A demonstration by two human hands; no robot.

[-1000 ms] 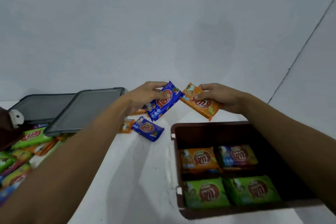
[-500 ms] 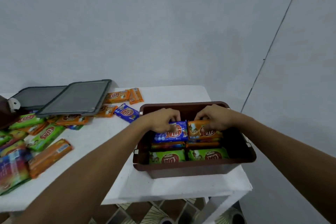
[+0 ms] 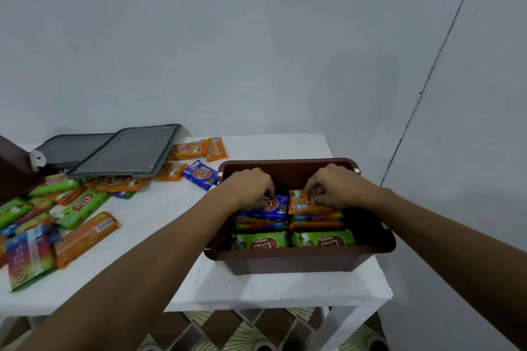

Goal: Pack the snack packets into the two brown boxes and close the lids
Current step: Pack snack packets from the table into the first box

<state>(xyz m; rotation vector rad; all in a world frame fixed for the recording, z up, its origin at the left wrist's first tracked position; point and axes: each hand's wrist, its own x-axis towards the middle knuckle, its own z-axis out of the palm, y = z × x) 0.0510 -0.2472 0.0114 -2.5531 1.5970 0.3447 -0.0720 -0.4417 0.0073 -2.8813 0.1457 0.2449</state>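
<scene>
— While both arms reach in from below, what's the biggest thing you can see?
— That white table (image 3: 159,214), set against a pale wall. Near its right end sits an open brown box (image 3: 299,261), partly filled.
— And to the left?
— 2 grey lids (image 3: 125,152) lie overlapping at the back, and a corner of a second brown box (image 3: 11,171) shows at the left edge. Loose snack packets (image 3: 79,205), green, orange and multicoloured, are scattered below the lids; a blue one (image 3: 203,175) lies just beside the open box.
— What's inside it?
— 2 green packets (image 3: 261,241) side by side at the near wall, with stacked packets behind them.
— The hands?
— Left hand (image 3: 251,186) has its fingers curled down onto a blue packet (image 3: 272,207) atop the left stack. Right hand (image 3: 332,185) pinches an orange packet (image 3: 299,201) atop the right stack. Both packets are inside the box, touching the stacks beneath.
</scene>
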